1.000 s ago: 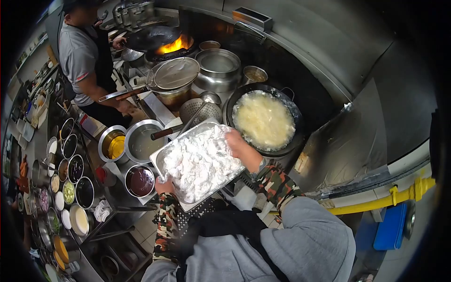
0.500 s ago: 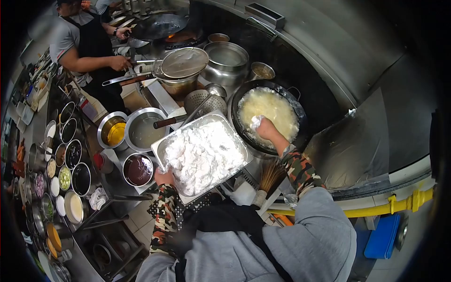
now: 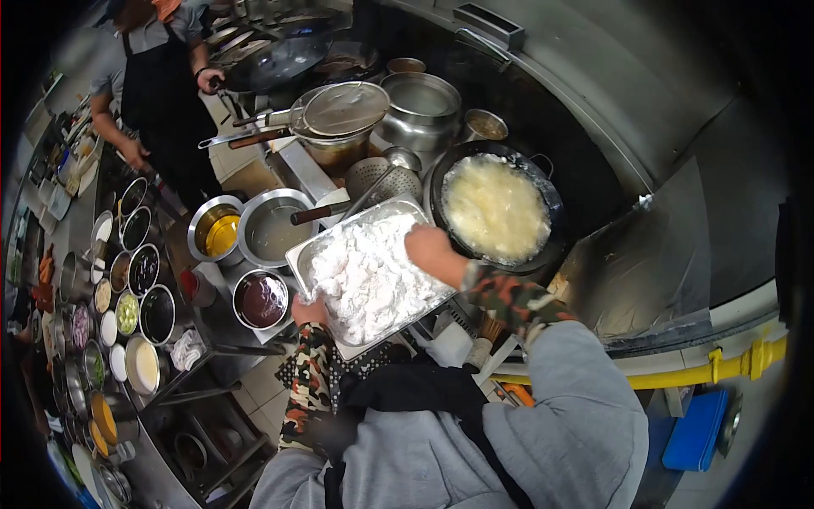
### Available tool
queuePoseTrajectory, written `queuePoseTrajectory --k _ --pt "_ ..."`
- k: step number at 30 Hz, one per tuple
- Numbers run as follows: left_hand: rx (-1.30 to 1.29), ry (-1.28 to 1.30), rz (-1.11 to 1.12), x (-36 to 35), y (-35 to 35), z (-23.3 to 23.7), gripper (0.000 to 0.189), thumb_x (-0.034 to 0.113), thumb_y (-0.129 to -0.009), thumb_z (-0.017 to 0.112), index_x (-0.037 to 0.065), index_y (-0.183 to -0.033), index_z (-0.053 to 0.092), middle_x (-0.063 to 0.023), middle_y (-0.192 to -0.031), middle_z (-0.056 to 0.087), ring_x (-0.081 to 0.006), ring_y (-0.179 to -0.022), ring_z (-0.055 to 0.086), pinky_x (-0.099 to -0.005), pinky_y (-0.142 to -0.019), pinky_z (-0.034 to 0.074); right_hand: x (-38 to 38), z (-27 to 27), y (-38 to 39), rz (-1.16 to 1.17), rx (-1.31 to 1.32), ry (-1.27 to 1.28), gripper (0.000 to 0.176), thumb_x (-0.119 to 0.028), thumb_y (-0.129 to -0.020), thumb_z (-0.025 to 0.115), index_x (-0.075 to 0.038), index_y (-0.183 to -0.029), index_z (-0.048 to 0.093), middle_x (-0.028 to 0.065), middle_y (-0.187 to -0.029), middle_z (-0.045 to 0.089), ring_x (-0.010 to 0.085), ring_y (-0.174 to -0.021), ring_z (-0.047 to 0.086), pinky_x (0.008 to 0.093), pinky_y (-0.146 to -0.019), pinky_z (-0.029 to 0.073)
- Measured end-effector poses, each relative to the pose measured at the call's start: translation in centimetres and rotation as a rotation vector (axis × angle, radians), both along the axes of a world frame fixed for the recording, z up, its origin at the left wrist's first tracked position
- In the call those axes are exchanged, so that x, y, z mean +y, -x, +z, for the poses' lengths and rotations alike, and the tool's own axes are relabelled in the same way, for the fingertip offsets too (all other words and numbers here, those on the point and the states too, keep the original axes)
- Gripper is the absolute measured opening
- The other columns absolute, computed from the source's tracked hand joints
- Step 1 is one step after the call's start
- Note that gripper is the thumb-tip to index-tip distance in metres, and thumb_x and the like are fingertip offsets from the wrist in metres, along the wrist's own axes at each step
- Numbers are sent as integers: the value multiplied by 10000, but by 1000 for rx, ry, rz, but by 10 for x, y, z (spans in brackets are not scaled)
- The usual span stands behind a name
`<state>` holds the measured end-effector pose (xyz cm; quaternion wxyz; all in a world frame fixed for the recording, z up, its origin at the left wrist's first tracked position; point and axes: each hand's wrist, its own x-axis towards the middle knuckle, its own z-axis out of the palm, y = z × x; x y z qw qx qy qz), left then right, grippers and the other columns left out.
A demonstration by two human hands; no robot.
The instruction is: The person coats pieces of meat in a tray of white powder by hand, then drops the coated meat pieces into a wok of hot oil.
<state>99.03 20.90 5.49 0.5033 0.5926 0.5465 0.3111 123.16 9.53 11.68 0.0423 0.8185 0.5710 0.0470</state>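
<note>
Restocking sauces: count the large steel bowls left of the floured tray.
3: yellow-liquid bowl, grey-liquid bowl beside it, dark-sauce bowl by the left hand gripping the tray. None looks hidden.

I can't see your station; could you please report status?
Left hand grips tray edge. Right hand on floured pieces, grip unclear. Bubbling wok just beyond, nothing between.
</note>
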Motion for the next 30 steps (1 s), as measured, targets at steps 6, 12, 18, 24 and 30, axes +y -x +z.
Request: queuePoseTrajectory --k 6,12,18,24,30 --pt "-127 12 -18 4 1 -19 250 76 -684 623 -41 -891 546 -125 -816 606 -171 -724 573 -277 -669 433 -7 19 14 -37 -47 -55 206 -102 -650 511 -13 -811 603 152 -869 562 273 -790 555 316 -660 457" --pt "-33 -23 -23 11 3 -42 275 142 -691 628 -44 -879 553 -154 -822 603 -236 -728 578 -298 -671 432 -14 -15 -2 -519 1032 -839 237 -18 -710 488 -8 -944 521 153 -834 574 229 -712 566 320 -632 465" --pt "46 46 22 10 2 -35 434 188 -681 648 -93 -976 498 -188 -929 572 -250 -853 552 -295 -749 418 -33 17 -73 -809 1354 -1250 158 -84 -781 388 -20 -844 519 63 -680 525 167 -522 493 306 -441 408" --pt "28 59 -33 18 9 -58 447 206 -659 659 -73 -977 514 -184 -946 570 -262 -881 543 -308 -772 410 -142 24 -232 -890 242 -960 229 -163 -757 454 52 -780 528 198 -704 558 293 -584 542 386 -533 414" --pt "-38 49 -30 3 6 -13 265 72 -701 600 -57 -923 534 -121 -877 596 -182 -775 568 -271 -707 422 -225 -22 -321 -981 187 -453 342 -271 -719 542 39 -859 514 232 -891 562 336 -875 542 389 -728 439"
